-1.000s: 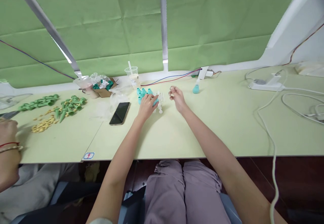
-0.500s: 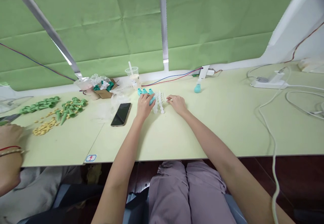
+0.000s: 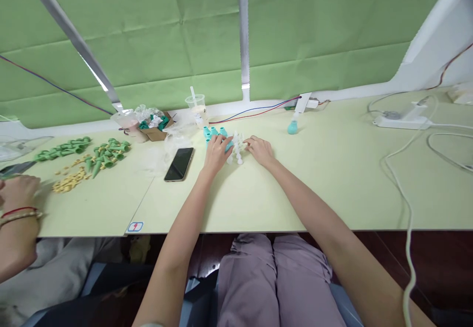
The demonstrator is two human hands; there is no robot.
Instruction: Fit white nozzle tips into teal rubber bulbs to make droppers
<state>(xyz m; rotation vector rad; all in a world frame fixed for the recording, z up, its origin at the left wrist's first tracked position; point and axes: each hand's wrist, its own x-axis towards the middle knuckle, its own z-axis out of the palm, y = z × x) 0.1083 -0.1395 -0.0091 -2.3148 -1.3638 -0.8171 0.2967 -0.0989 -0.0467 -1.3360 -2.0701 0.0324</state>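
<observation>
Teal bulb-shaped pieces (image 3: 215, 131) stand grouped on the table (image 3: 295, 189), just left of a cluster of white knobbed pieces (image 3: 239, 158). The left hand (image 3: 218, 152) is bent over the group, its fingers touching a tilted teal piece (image 3: 229, 145); whether they are clamped on it cannot be determined. The right hand (image 3: 259, 150) sits at the white cluster's right edge, thumb and forefinger drawn near each other; anything between them is too small to confirm. One separate teal bulb (image 3: 292, 127) stands well apart, farther right. A black smartphone (image 3: 179, 164) lies left of the left hand.
</observation>
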